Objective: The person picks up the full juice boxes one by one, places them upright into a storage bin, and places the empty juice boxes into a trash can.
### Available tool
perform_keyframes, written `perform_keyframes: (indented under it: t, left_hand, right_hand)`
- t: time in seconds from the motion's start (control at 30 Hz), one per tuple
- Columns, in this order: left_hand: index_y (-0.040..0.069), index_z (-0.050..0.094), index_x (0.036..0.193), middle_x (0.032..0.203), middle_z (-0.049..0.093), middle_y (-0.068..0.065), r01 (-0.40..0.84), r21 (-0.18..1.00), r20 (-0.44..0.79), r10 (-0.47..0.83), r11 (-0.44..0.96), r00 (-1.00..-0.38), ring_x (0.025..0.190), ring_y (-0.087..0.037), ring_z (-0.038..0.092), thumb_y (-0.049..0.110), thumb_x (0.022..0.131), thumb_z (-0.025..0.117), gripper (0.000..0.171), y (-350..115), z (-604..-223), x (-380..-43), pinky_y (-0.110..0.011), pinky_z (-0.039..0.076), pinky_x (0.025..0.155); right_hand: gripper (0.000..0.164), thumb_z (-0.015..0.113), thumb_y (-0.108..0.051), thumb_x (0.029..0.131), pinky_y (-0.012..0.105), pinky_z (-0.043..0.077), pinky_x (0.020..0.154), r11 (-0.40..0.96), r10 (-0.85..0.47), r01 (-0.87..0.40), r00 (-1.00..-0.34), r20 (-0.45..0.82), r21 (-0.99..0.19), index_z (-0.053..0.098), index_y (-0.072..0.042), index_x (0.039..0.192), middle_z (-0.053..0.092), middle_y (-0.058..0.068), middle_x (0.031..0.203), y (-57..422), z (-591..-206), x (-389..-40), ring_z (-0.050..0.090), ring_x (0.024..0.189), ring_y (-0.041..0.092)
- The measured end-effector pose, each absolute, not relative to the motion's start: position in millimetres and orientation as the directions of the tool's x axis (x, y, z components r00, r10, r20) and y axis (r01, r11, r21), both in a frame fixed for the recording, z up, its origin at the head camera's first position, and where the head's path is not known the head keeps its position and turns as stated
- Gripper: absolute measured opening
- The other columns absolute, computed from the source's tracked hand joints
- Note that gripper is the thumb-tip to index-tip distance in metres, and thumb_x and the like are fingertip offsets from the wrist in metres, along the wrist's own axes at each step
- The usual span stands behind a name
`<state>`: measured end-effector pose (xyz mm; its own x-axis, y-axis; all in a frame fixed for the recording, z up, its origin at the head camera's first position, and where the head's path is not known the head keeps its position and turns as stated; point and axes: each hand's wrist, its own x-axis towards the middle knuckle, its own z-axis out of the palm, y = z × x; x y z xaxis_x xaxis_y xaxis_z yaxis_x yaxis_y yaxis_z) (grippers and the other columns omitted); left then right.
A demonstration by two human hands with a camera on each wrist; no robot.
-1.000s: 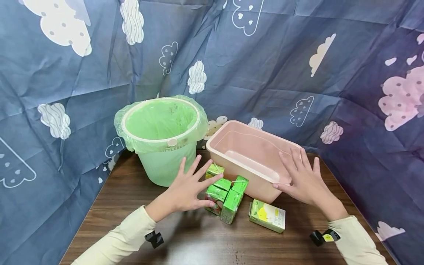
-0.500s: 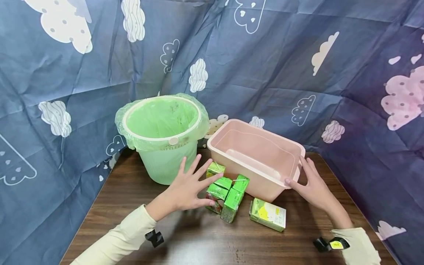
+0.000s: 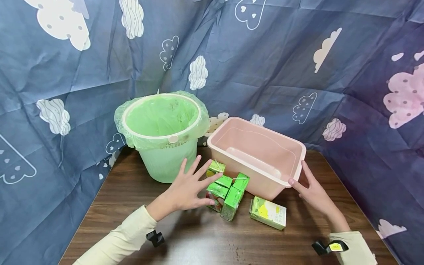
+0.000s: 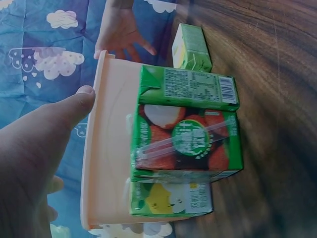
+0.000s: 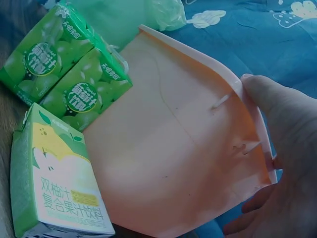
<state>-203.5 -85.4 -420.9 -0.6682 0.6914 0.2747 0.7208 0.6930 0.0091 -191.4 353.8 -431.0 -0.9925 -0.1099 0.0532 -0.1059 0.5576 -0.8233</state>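
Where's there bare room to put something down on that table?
The widest bare patch of table is its near part, between left sleeve and right sleeve. A smaller one lies between the green bucket, left sleeve and the table's left edge. It's crowded mid-table: juice boxes cluster between the left hand and the pink tub.

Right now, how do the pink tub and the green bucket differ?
The pink tub is rectangular, while the green bucket is round and looks taller. The bucket has a translucent liner folded over its top; the tub has none. The right hand touches the tub's end but is away from the bucket. Both stand open-topped on the table.
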Motion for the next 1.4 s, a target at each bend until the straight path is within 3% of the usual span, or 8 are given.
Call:
perform_keyframes:
  t: [0.1, 0.23, 0.33, 0.47, 0.63, 0.9, 1.17, 1.4]
  left_hand:
    - [0.038, 0.031, 0.159, 0.168, 0.019, -0.01, 0.725, 0.089, 0.254, 0.688, 0.683, -0.68, 0.153, -0.043, 0.008, 0.068, 0.09, 0.06, 0.081, -83.0, -427.5, -204.7, -0.074, 0.016, 0.112]
    - [0.034, 0.032, 0.16, 0.167, 0.023, -0.012, 0.708, 0.223, 0.221, 0.673, 0.67, -0.706, 0.152, -0.041, 0.013, 0.064, 0.091, 0.063, 0.081, -79.2, -441.1, -208.2, -0.068, 0.025, 0.113]
    - [0.032, 0.036, 0.158, 0.162, 0.034, -0.01, 0.685, 0.302, 0.228, 0.647, 0.663, -0.727, 0.149, -0.036, 0.027, 0.06, 0.091, 0.066, 0.079, -76.1, -451.8, -211.2, -0.059, 0.038, 0.11]
    - [0.024, 0.046, 0.153, 0.144, 0.052, -0.004, 0.67, 0.363, 0.279, 0.61, 0.648, -0.742, 0.129, -0.024, 0.053, 0.052, 0.09, 0.072, 0.073, -72.6, -464.3, -214.1, -0.044, 0.054, 0.092]
    - [0.011, 0.059, 0.137, 0.119, 0.06, -0.003, 0.652, 0.494, 0.35, 0.555, 0.575, -0.755, 0.102, -0.017, 0.063, 0.031, 0.088, 0.08, 0.057, -72.5, -477.7, -215.6, -0.036, 0.055, 0.085]
    - [0.004, 0.058, 0.123, 0.122, 0.059, -0.009, 0.539, 0.742, 0.303, 0.518, 0.398, -0.8, 0.11, -0.026, 0.062, 0.011, 0.085, 0.082, 0.045, -67.9, -490.0, -218.2, -0.037, 0.054, 0.094]
    - [0.003, 0.058, 0.132, 0.134, 0.06, -0.015, 0.475, 0.814, 0.246, 0.542, 0.334, -0.803, 0.115, -0.028, 0.065, 0.006, 0.088, 0.079, 0.05, -67.6, -499.5, -219.0, -0.033, 0.054, 0.094]
    - [0.005, 0.061, 0.129, 0.132, 0.061, -0.014, 0.431, 0.858, 0.238, 0.529, 0.278, -0.815, 0.118, -0.031, 0.063, 0.008, 0.088, 0.079, 0.045, -69.0, -501.4, -221.7, -0.036, 0.053, 0.096]
  right_hand:
    - [0.091, 0.054, -0.023, 0.106, 0.069, 0.051, 0.082, 0.437, -0.126, -0.09, -0.991, 0.038, -0.895, -0.019, -0.028, 0.16, 0.007, 0.037, 0.161, 351.7, -435.4, -190.9, 0.029, 0.137, 0.06]
    - [0.09, 0.052, -0.014, 0.106, 0.058, 0.056, 0.082, 0.222, -0.142, -0.089, -0.988, 0.058, -0.971, -0.017, -0.034, 0.16, -0.005, 0.034, 0.162, 348.7, -442.2, -191.2, 0.054, 0.129, 0.029]
    - [0.088, 0.051, -0.009, 0.106, 0.045, 0.059, 0.08, 0.049, -0.146, -0.093, -0.986, 0.085, -0.994, -0.011, -0.038, 0.161, -0.006, 0.033, 0.163, 345.2, -447.1, -192.4, 0.059, 0.112, 0.002]
    - [0.086, 0.05, -0.006, 0.106, 0.044, 0.058, 0.083, -0.109, -0.148, -0.1, -0.982, 0.116, -0.989, -0.007, -0.038, 0.162, 0.001, 0.029, 0.162, 339.9, -451.7, -193.5, 0.063, 0.111, 0.005]
    - [0.086, 0.049, -0.005, 0.105, 0.045, 0.057, 0.086, -0.152, -0.145, -0.108, -0.981, 0.13, -0.982, -0.006, -0.036, 0.163, 0.01, 0.025, 0.158, 336.3, -454.4, -193.7, 0.063, 0.113, 0.007]
    - [0.086, 0.049, -0.006, 0.105, 0.042, 0.057, 0.086, -0.146, -0.134, -0.107, -0.983, 0.127, -0.983, -0.007, -0.037, 0.162, 0.0, 0.028, 0.161, 337.5, -454.4, -192.7, 0.062, 0.113, 0.006]
    - [0.085, 0.048, -0.006, 0.105, 0.042, 0.057, 0.086, -0.153, -0.141, -0.114, -0.981, 0.136, -0.982, -0.007, -0.037, 0.162, 0.0, 0.027, 0.162, 339.7, -456.4, -192.4, 0.064, 0.112, 0.008]
    - [0.085, 0.048, -0.006, 0.106, 0.042, 0.057, 0.086, -0.147, -0.146, -0.119, -0.979, 0.141, -0.982, -0.007, -0.038, 0.162, -0.002, 0.027, 0.163, 339.8, -456.2, -193.4, 0.064, 0.113, 0.009]
